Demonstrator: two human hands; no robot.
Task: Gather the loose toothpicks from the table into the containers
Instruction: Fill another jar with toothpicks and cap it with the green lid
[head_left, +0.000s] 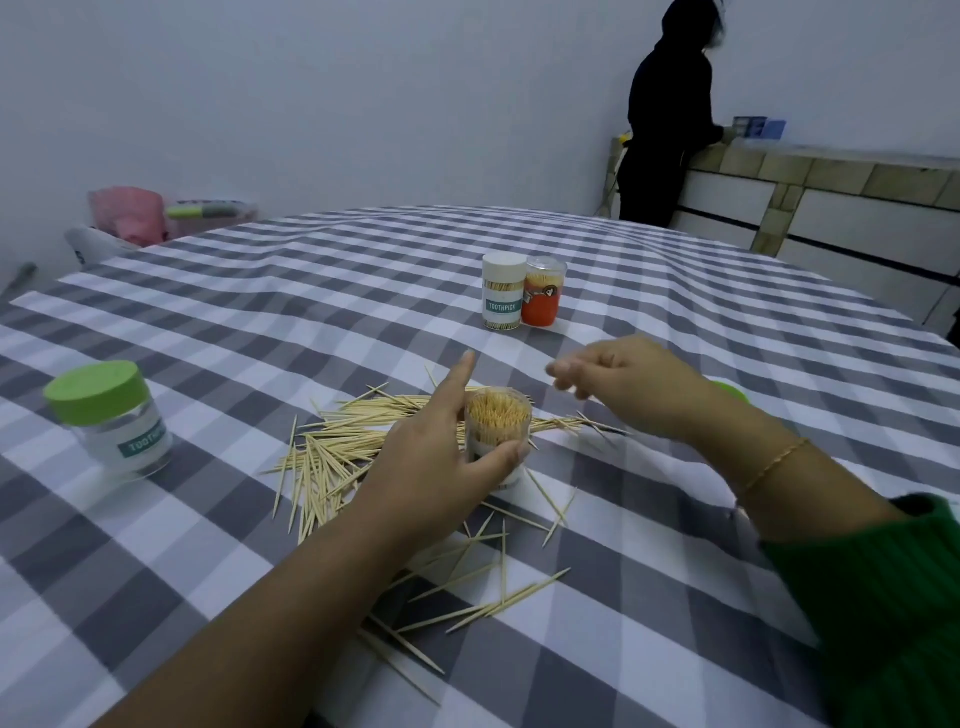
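A plain pale wall (311, 104) is filling the background as dim, even light is falling across a grey-and-white checked tablecloth (311, 270). At two o'clock, a person in dark clothes (667, 119) is standing at a tiled counter (831, 171) with white cabinet fronts.

A grey-and-white checked cloth (260, 322) is spread beneath the left hand (436, 457). Far beyond the right hand (623, 379), a person in black (667, 130) is seen standing at a tiled counter (831, 171), where blue boxes (758, 127) are set. Well beyond and to the left of the left hand, a pink bag (130, 213) is seen past the table edge.
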